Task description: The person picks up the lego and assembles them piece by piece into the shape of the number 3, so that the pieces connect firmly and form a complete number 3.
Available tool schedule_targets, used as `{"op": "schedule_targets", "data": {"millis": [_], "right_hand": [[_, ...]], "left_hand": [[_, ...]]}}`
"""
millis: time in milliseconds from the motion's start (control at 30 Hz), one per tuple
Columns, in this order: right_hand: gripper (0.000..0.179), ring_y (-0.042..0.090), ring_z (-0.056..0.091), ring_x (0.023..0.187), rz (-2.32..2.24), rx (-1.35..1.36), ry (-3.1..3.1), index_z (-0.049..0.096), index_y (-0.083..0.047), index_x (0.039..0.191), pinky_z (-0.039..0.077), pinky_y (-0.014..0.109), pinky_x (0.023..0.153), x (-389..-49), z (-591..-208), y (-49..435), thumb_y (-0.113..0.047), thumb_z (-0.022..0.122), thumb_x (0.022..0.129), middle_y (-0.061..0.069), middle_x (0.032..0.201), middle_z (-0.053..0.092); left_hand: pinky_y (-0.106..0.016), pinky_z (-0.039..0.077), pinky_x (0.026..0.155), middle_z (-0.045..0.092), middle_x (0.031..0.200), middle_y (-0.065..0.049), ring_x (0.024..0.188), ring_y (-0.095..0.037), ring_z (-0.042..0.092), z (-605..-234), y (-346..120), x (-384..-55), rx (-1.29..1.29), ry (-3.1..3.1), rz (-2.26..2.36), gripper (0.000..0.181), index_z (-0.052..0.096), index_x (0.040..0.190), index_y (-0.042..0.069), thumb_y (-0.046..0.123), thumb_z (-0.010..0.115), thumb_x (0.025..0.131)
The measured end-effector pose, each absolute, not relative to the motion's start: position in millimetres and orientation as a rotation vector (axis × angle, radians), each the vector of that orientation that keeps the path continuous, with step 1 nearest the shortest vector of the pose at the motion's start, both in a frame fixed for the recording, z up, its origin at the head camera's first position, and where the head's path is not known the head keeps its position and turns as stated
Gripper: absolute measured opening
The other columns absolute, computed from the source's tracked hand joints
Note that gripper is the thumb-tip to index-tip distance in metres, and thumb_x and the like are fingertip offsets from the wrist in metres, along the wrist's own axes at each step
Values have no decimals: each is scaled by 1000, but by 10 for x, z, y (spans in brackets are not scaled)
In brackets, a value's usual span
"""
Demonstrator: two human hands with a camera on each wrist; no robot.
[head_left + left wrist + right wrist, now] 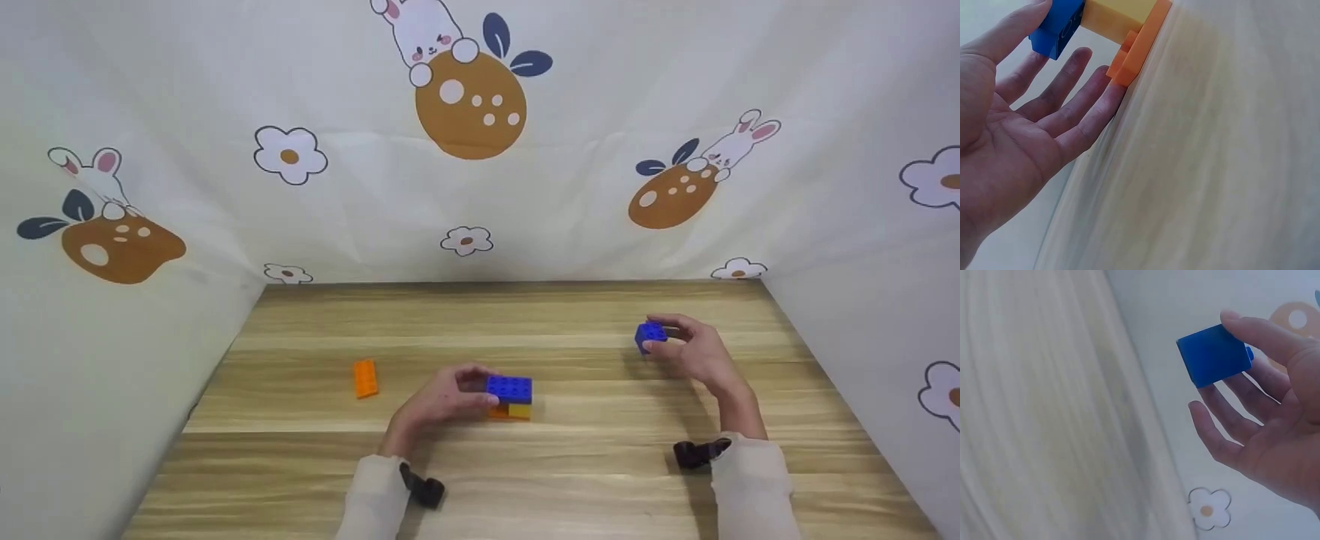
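Observation:
At the middle of the table, my left hand [450, 394] pinches the left end of a small stack of toy building bricks. On top is a blue brick [510, 388], under it a yellow brick [519, 410], and at the bottom an orange plate [1139, 48]. The left end of the blue brick overhangs, with a gap down to the orange studs. My left thumb presses the blue brick's near side. Farther right, my right hand [694, 352] holds a smaller blue brick [1214, 356] between thumb and fingers, raised above the tabletop.
A loose orange plate [366, 379] lies left of my left hand on the wood-grain table [585, 480]. Pale printed cloth [360, 210] walls in the back and both sides. Each wrist wears a black camera [427, 491].

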State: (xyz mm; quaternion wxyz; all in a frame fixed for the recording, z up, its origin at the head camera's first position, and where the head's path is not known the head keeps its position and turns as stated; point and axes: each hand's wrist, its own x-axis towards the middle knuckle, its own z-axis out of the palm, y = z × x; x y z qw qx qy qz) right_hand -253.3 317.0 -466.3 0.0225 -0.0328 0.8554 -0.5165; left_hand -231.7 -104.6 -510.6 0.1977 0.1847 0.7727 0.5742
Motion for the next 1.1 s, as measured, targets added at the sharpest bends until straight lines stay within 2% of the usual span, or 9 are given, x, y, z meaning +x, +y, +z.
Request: {"op": "schedule_targets", "data": {"millis": [133,233,400,733,867,1033,1100], "right_hand": [[59,43,51,134,-1620,-166,2644,54,-4,141,51,15,86,-2504,-4588,3067,-25,76,90,23,147,51],[58,43,52,133,-1642,-191,2627,55,-4,140,53,16,86,-2498,-4540,2984,-25,76,90,22,146,52],[56,42,54,131,-1654,-234,2625,58,-4,137,56,20,85,-2493,-4466,2842,-26,77,89,22,143,54],[55,39,57,127,-1674,-297,2644,60,-5,134,54,18,84,-2431,-4362,2612,-29,78,89,19,137,59],[49,32,61,119,-1709,-375,2658,64,-4,130,54,18,86,-2361,-4264,2477,-24,79,88,19,131,63],[45,16,65,106,-1789,-466,2587,65,0,125,58,22,84,-2285,-4191,2312,-17,80,85,20,124,65],[45,16,67,105,-1806,-473,2546,66,0,124,59,24,83,-2276,-4196,2263,-16,80,85,20,124,65]], "left_hand": [[-39,52,102,67,128,-14,120,-26,64,-5113,-1050,-2304,531,2150,1626,48,63,129,10,29,78,88],[-38,53,101,68,128,-13,119,-25,64,-5107,-1053,-2297,527,2158,1617,47,63,129,11,31,77,88],[-41,52,103,67,129,-10,121,-25,63,-5093,-1055,-2291,517,2158,1608,47,63,128,15,33,77,88],[-45,50,105,67,129,-9,121,-26,62,-5081,-1047,-2302,489,2184,1565,49,62,129,17,38,77,87],[-44,51,104,67,129,-9,121,-25,62,-5081,-1036,-2313,491,2186,1561,49,62,129,16,37,77,87],[-42,52,103,68,127,-12,120,-26,63,-5092,-1017,-2320,520,2178,1581,47,62,129,12,32,76,89],[-42,52,104,68,127,-13,120,-26,63,-5097,-1010,-2318,530,2179,1582,47,62,129,11,31,76,90]]}}
